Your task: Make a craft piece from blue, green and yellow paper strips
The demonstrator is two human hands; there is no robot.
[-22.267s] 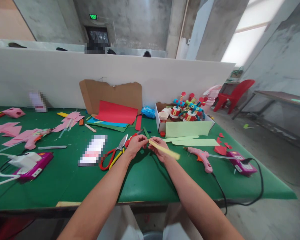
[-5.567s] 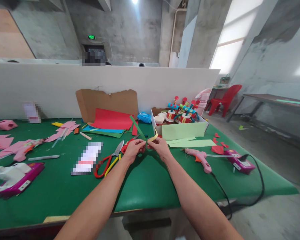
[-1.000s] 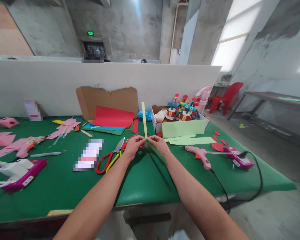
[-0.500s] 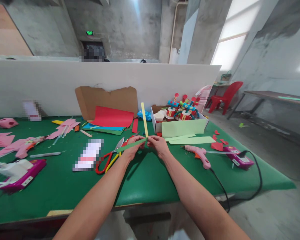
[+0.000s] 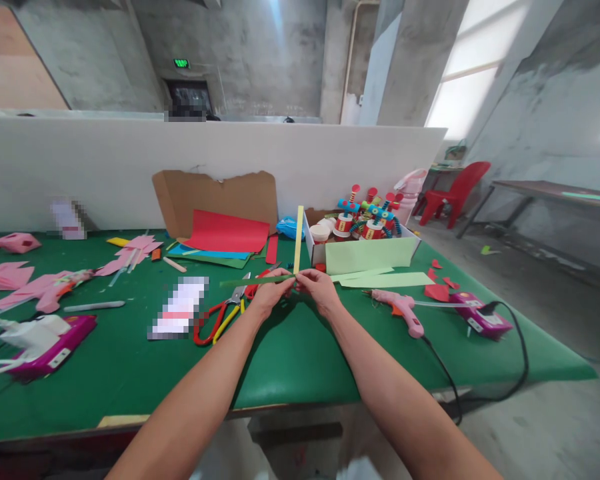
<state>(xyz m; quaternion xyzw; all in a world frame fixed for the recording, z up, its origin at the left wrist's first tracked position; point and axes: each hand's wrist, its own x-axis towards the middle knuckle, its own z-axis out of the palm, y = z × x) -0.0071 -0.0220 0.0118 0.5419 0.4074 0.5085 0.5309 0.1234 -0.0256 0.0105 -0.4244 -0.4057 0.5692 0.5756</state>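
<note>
Over the middle of the table, my left hand (image 5: 271,293) and my right hand (image 5: 319,289) meet fingertip to fingertip. Both pinch the spot where two paper strips join. The yellow paper strip (image 5: 299,240) stands upright from the fingertips, while the green paper strip (image 5: 236,282) runs out leftward past my left hand. How the strips are joined is hidden by the fingers. Just left of my left hand lie red-handled scissors (image 5: 211,323) and a yellow-handled tool (image 5: 227,324), partly under the green strip in view.
A pink glue gun (image 5: 403,308) with a cord lies right, by a purple power strip (image 5: 480,317). Behind stands a box (image 5: 413,245) of finished figures and cups. Red paper (image 5: 230,231) sits on coloured sheets. Pale green strips (image 5: 395,280) lie flat; another glue gun (image 5: 55,293) is left.
The yellow strip has swung from leaning left to nearly upright. The green strip has levelled out, its free end higher and further left. Both hands keep their pinch.
</note>
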